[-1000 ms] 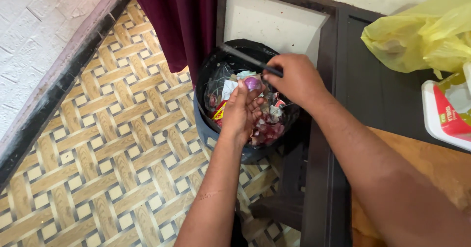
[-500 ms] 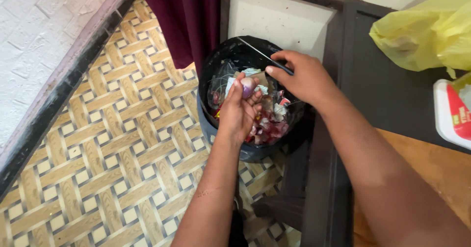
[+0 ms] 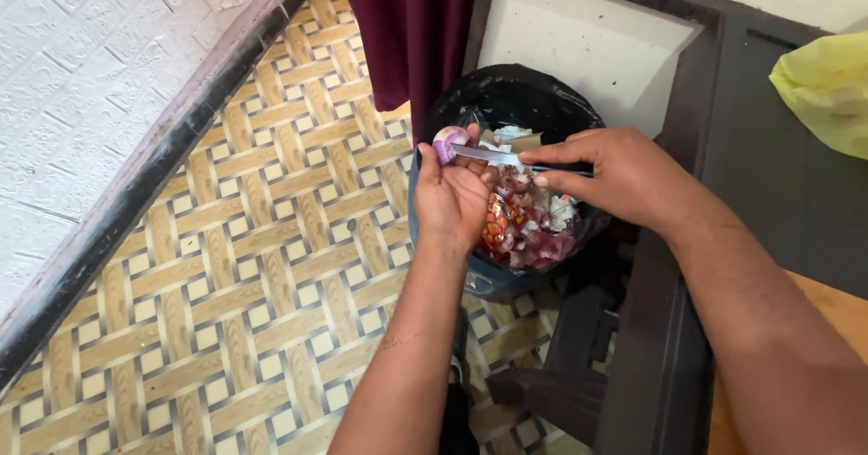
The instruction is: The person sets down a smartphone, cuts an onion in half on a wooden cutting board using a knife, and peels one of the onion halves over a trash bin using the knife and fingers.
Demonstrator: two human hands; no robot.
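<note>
The left hand (image 3: 449,197) is raised over a round bin lined with a black plastic bag (image 3: 470,103), its grip clamped on a small peeled purple onion (image 3: 445,142) pinched at the fingertips. The right hand (image 3: 624,173) has its grip closed around the dark handle of a slim knife with a silver metal blade (image 3: 488,156); the blade lies level and its tip touches the onion just beside the left thumb. Both hands meet above the bin's open mouth. Inside the bin lies a heap of reddish-purple onion skins and scraps (image 3: 529,229) with bits of crumpled paper and wrapper among them. The bin stands on a floor of tan, basket-weave patterned tiles (image 3: 235,265), next to a dark maroon curtain (image 3: 411,30) and a dark wooden frame (image 3: 660,328). A yellow plastic bag (image 3: 823,93) rests on the dark worktop (image 3: 768,193) at the right.
</note>
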